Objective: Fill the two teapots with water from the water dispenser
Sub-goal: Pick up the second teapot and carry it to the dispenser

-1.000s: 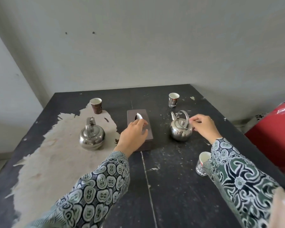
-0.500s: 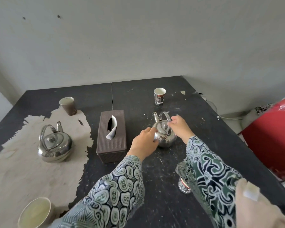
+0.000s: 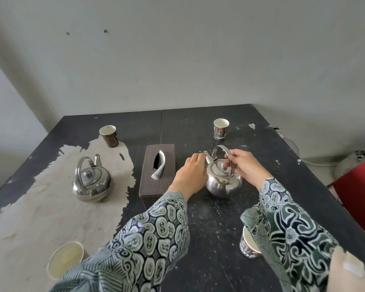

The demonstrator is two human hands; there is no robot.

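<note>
Two shiny steel teapots stand on the dark table [image 3: 211,228]. The right teapot [image 3: 222,182] sits just right of centre with its lid on and its handle upright. My right hand [image 3: 243,165] is closed around that handle near its right side. My left hand [image 3: 191,175] rests against the pot's left flank, fingers curved by the spout. The left teapot [image 3: 92,182] stands alone on the worn pale patch, lid on, untouched. No water dispenser shows in this view.
A brown tissue box [image 3: 156,165] lies between the teapots. Paper cups stand at the back left [image 3: 109,135], back right [image 3: 220,129], front left [image 3: 64,259] and under my right sleeve [image 3: 248,247]. A red object [image 3: 358,194] is beside the table's right edge.
My left hand left the tissue box and came onto the right teapot's side. My right hand closed around its handle. The camera shifted.
</note>
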